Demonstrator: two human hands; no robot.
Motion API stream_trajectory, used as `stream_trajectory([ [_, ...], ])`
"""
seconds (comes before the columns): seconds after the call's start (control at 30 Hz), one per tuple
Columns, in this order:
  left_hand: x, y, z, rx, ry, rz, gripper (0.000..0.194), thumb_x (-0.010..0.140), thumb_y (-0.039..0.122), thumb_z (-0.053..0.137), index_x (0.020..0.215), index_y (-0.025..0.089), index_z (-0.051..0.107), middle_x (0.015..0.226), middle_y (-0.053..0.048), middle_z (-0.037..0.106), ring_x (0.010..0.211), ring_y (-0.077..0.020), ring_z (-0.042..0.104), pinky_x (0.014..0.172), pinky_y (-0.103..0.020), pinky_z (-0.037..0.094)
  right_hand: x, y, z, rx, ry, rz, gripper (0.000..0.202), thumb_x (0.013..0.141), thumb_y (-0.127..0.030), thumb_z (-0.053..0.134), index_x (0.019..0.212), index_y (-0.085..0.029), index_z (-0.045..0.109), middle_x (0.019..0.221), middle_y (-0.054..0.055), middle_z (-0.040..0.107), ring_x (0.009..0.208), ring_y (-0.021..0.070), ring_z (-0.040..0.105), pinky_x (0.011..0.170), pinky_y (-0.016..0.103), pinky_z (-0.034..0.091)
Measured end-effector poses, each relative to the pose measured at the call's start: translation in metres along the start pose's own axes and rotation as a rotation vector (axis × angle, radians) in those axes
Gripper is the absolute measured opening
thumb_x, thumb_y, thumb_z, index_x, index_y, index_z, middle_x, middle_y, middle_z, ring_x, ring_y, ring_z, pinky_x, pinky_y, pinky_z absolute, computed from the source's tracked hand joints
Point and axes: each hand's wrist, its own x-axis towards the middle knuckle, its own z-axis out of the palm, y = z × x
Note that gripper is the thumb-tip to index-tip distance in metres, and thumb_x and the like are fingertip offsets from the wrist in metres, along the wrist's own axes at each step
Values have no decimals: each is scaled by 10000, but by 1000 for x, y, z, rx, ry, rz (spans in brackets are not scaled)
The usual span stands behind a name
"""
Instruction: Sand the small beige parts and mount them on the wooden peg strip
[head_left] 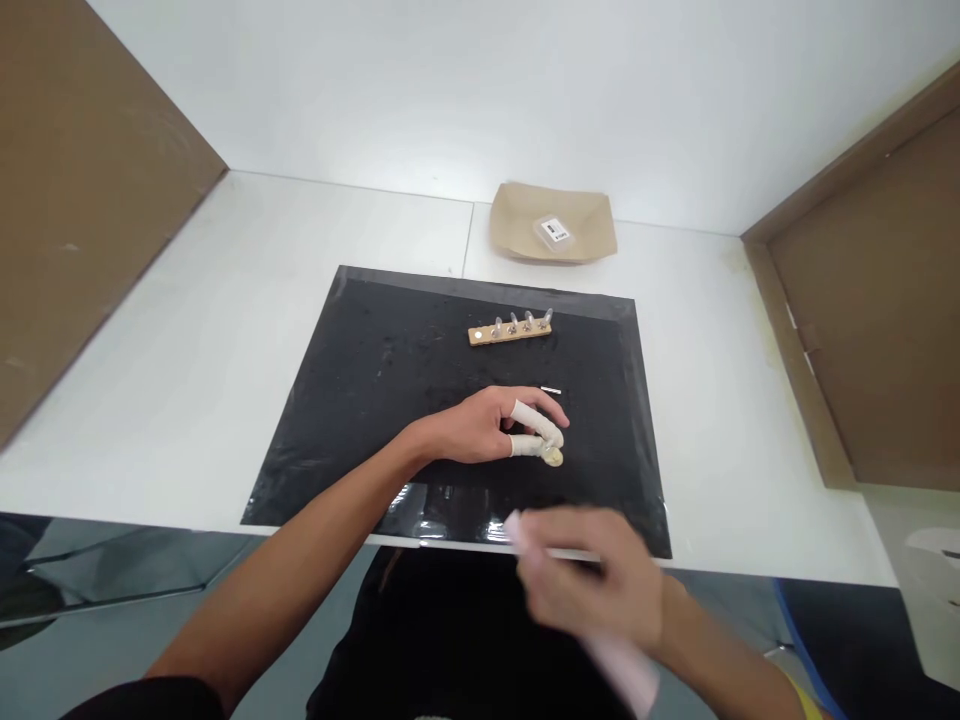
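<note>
My left hand [499,425] rests over the black mat [360,370]. White finger covers sit on its thumb and one finger, which pinch a small, pale round piece [552,456]. Nearer the table's front edge, my right hand [592,575] is blurred by motion, its fingers closed on a pale, whitish strip-like object [619,670]. Beyond my left hand, a wooden strip [510,332] holds several small clear pieces standing up along it. A short white piece [550,391] lies on the mat just beyond my left fingers.
A brown paper tray [517,222] at the back of the white table [712,400] holds a small clear case with a label [553,232]. Brown panels stand at the left [82,200] and right [877,280]. A white wall rises behind.
</note>
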Motion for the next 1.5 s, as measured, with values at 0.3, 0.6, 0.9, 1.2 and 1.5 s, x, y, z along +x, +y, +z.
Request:
stream_trajectory([
  [0.3,-1,1,-1,-7,-37,6,143,938,302,732,1015,241,835,1290,-65,694,1104,-188,666,969,-325,484,-4,-7,-4,-29,-158,-38,291,1028,-426,631,1173,-176,667,1042,61,703,828,146,690,698,295,626],
  [0.6,-1,5,-7,-105,-52,-47,134,907,301,772,1007,242,840,1281,-62,716,1132,-197,673,1006,-330,494,-10,-10,-7,-42,-118,-10,236,1044,-370,625,1004,-145,682,844,3,701,648,80,660,585,199,585],
  [0.9,-4,2,-6,-551,-172,-75,152,864,261,823,1006,211,844,1276,-109,717,1042,-188,718,923,-331,609,-14,-10,-2,47,-137,-89,326,1038,-419,622,901,-132,689,728,-27,673,573,83,642,549,210,578],
  [1.2,-4,3,-10,-564,-172,-89,128,839,267,846,959,221,852,1241,-104,743,1034,-194,729,931,-332,624,-13,-27,8,87,125,-107,255,1013,-316,656,1233,-187,637,1042,63,696,749,143,710,591,289,636],
  [1.5,-7,4,-11,-605,-169,-104,147,826,284,857,956,216,851,1256,-114,738,1009,-194,732,866,-312,639,-11,-22,-6,155,-61,-48,296,1014,-421,647,1200,-191,648,998,50,716,759,144,704,653,304,640],
])
